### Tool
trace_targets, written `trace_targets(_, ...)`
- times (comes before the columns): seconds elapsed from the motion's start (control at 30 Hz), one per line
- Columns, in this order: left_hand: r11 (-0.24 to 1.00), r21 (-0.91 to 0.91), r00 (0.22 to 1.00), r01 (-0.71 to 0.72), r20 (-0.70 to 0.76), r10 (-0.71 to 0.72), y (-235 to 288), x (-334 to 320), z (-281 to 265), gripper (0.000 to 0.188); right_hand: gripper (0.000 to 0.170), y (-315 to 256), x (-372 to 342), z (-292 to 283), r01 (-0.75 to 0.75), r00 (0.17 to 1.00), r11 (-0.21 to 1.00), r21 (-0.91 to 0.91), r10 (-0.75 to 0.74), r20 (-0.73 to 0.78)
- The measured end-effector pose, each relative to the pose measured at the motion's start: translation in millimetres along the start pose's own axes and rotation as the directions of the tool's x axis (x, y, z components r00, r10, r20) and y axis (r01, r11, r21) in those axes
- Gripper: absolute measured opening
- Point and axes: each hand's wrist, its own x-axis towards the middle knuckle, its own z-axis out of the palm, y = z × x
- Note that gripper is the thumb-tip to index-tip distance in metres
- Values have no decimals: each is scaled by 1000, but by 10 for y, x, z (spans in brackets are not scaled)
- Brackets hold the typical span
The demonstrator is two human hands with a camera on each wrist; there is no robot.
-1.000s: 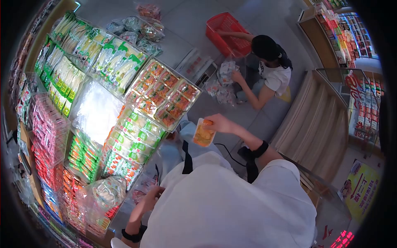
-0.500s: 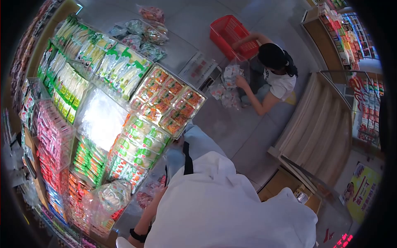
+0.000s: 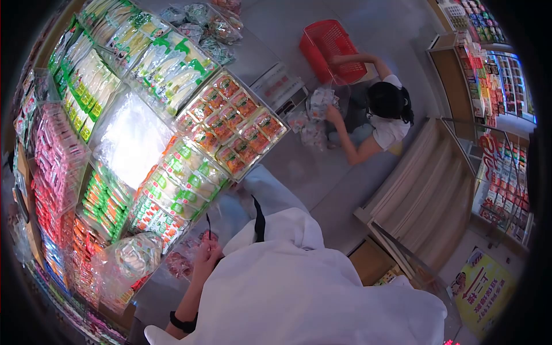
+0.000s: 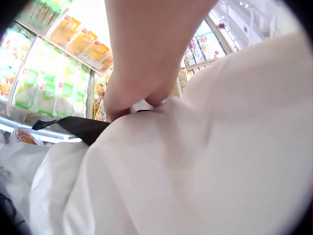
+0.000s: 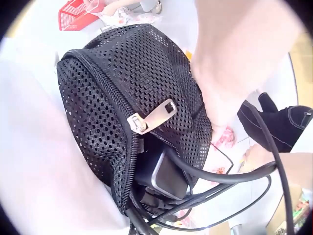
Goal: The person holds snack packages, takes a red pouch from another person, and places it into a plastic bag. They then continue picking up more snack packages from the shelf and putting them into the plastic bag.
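Beside the lower edge of the display, my left hand (image 3: pixel 207 256) is raised with bent fingers, close to the white shirt (image 3: pixel 287 276). Seen from the left wrist, the same hand (image 4: pixel 142 83) has its fingertips partly hidden behind the white cloth, near a black strap (image 4: pixel 78 128); whether it holds anything is unclear. My right hand is out of the head view. In the right wrist view that hand (image 5: pixel 232 68) lies behind a black mesh bag (image 5: pixel 142 68), its fingers mostly hidden. Inside the bag's unzipped opening are a black device (image 5: pixel 164 174) and cables.
At left stands a display of packaged foods, with trays of orange-red food (image 3: pixel 227 121) at its corner. A person (image 3: pixel 388 115) crouches by a red basket (image 3: pixel 316 52) and plastic bags (image 3: pixel 316 109). Wooden steps (image 3: pixel 425 190) rise at right.
My right hand, holding a small tray of yellow food one second ago, has left the head view. My left hand has risen beside the shirt. The crouching person's head has lowered.
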Motion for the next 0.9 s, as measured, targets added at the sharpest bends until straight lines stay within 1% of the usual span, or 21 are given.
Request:
trace_targets(0.03,995,-35,996,94,6,-94,96,102,80,28,34,-24,1,-7,2,1000,1000,-9,-2,-3)
trace_targets(0.07,994,1,985,111,131,-110,238,140,182,29,33,-56,-3,-20,5,1000,1000,-17,-5,-7)
trace_targets(0.1,992,38,958,123,257,-129,440,120,328,30,33,-82,-11,-37,7,1000,1000,-26,-7,-11)
trace_targets(0.13,990,70,915,126,378,-143,531,106,412,31,33,-102,-16,-42,8,1000,999,-38,-9,-14)
trace_targets(0.23,963,266,914,-42,398,-71,426,128,389,34,33,-91,-81,-94,16,999,998,-68,-18,-36)
trace_targets(0.3,996,84,930,-14,367,-18,354,184,312,33,33,-119,-90,-94,21,999,996,-83,-24,-41)
trace_targets(0.37,991,-125,950,42,312,-1,217,376,247,31,33,-115,-114,-117,25,998,994,-104,-30,-46)
trace_targets(0.43,994,101,981,41,184,-59,194,587,305,28,33,-113,-140,-136,28,998,992,-121,-34,-50)
trace_targets(0.47,999,24,978,-38,206,32,111,702,345,27,33,-131,-148,-136,32,998,991,-129,-39,-50)
trace_targets(0.57,997,-1,988,-76,137,76,-90,739,496,26,33,-151,-178,-157,30,998,988,-151,-39,-58)
trace_targets(0.67,990,100,990,-95,116,83,-223,725,544,27,33,-174,-178,-170,22,998,983,-182,-33,-60)
trace_targets(0.77,962,267,983,-63,184,14,-229,785,454,28,33,-263,-155,-158,14,998,975,-220,-27,-54)
trace_targets(0.87,968,240,981,-72,194,25,-315,881,383,27,33,-463,-125,-154,1,999,959,-283,-15,-46)
trace_targets(0.9,943,312,984,-112,164,62,-183,838,343,27,33,-623,-118,-139,12,999,950,-313,-28,-46)
